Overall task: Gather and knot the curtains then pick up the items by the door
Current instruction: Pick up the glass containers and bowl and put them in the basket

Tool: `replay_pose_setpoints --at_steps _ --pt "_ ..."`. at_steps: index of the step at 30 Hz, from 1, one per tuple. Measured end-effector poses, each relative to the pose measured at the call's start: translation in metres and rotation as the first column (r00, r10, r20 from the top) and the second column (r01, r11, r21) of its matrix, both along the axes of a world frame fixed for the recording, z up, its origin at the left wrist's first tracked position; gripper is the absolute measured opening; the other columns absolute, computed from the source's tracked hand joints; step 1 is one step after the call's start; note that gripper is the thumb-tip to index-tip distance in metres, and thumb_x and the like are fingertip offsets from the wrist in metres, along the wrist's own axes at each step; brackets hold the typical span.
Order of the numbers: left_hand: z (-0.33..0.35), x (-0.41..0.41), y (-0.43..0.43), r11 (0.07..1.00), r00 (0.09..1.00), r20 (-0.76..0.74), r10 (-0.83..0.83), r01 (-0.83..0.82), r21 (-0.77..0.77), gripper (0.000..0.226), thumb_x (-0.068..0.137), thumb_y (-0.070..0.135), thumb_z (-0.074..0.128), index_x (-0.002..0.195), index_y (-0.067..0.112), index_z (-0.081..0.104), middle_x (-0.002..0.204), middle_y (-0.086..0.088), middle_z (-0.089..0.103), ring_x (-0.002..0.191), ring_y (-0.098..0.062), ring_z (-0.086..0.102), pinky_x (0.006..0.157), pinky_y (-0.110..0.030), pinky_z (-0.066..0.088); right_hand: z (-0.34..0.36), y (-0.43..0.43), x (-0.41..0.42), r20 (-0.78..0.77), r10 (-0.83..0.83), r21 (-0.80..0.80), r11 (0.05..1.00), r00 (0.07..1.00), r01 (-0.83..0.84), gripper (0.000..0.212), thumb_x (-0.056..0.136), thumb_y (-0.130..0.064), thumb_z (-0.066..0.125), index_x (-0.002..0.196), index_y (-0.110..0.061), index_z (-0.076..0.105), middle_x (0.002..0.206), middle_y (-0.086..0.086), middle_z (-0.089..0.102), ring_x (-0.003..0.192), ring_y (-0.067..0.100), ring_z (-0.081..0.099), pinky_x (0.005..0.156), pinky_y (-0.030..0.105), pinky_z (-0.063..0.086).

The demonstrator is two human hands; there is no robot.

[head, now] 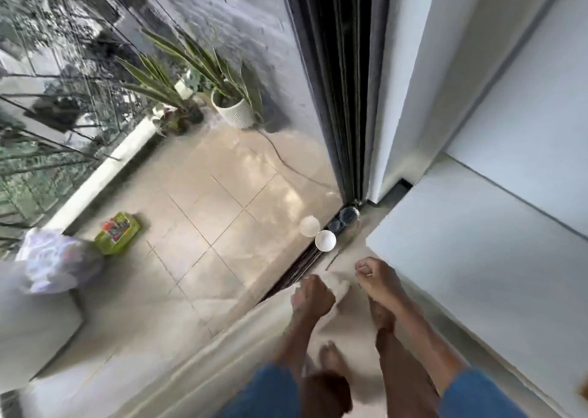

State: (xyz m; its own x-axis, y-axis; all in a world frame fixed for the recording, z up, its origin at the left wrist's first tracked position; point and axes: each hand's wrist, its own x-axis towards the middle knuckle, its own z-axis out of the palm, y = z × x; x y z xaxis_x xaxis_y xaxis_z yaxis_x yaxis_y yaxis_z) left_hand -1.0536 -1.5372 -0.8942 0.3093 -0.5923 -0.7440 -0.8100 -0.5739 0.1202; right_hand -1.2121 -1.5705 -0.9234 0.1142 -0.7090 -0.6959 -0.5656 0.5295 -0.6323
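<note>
A cream curtain (222, 338) runs along the glass door from the lower left up to my left hand (313, 295), which grips its end in a fist. My right hand (377, 279) is curled into a fist just to the right, with nothing visible in it. A dark curtain (342, 99) hangs gathered in the corner where the door meets the wall. By the door track stand a white cup (325, 240) and a clear glass jar (349, 218), a little beyond my hands.
A white cabinet or bed edge (477, 258) fills the right side. My bare feet (331, 358) stand on the beige floor below my hands. Outside the glass are potted plants (230, 107), a green box (117, 233) and a balcony railing.
</note>
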Motion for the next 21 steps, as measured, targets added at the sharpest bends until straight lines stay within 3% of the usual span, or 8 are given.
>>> replay_pose_setpoints --at_steps 7,12,16,19,21 --pt "-0.127 0.002 -0.055 0.999 0.999 -0.049 -0.024 0.025 0.03 0.03 0.086 0.022 0.05 0.1 0.003 0.068 0.115 -0.019 0.069 0.107 -0.039 0.066 0.08 -0.041 0.055 -0.141 -0.04 0.033 -0.062 -0.044 0.054 0.997 0.997 0.047 0.028 0.092 -0.016 0.059 0.119 -0.011 0.064 0.121 0.004 0.07 0.114 0.026 0.065 0.098 0.033 0.049" --pt "-0.244 0.009 -0.088 1.0 0.996 -0.084 0.023 -0.023 0.008 0.037 0.093 0.026 0.052 0.115 -0.001 0.065 0.126 -0.025 0.064 0.118 -0.042 0.06 0.092 -0.042 0.051 -0.264 -0.048 0.059 -0.091 -0.112 0.104 0.987 0.989 0.122 0.023 0.092 -0.02 0.061 0.113 -0.013 0.065 0.115 0.009 0.072 0.111 0.028 0.065 0.093 0.033 0.051" --pt "-0.336 0.012 -0.102 0.997 0.991 -0.109 0.079 -0.08 -0.003 0.036 0.091 0.018 0.054 0.119 -0.002 0.065 0.126 -0.026 0.064 0.12 -0.042 0.059 0.092 -0.042 0.05 -0.358 -0.054 0.072 -0.115 -0.218 0.144 0.962 0.969 0.233 0.028 0.09 -0.014 0.059 0.116 -0.01 0.066 0.119 0.01 0.071 0.113 0.029 0.064 0.091 0.03 0.048" --pt "-0.397 0.021 -0.118 0.991 0.988 -0.094 0.125 -0.129 -0.037 0.037 0.092 0.017 0.053 0.121 -0.004 0.063 0.127 -0.028 0.061 0.119 -0.044 0.059 0.093 -0.042 0.051 -0.42 -0.065 0.081 -0.127 -0.262 0.156 0.947 0.957 0.28 0.015 0.088 -0.01 0.055 0.091 -0.012 0.07 0.089 0.009 0.071 0.088 0.03 0.065 0.066 0.028 0.044" --pt "-0.432 0.025 -0.13 0.99 0.988 -0.106 0.117 -0.124 -0.071 0.037 0.096 0.019 0.05 0.124 -0.003 0.06 0.128 -0.026 0.06 0.123 -0.043 0.056 0.097 -0.042 0.047 -0.455 -0.077 0.086 -0.156 -0.298 0.139 0.937 0.942 0.32 0.016 0.085 -0.008 0.051 0.073 -0.012 0.061 0.068 0.006 0.057 0.068 0.026 0.054 0.051 0.028 0.034"
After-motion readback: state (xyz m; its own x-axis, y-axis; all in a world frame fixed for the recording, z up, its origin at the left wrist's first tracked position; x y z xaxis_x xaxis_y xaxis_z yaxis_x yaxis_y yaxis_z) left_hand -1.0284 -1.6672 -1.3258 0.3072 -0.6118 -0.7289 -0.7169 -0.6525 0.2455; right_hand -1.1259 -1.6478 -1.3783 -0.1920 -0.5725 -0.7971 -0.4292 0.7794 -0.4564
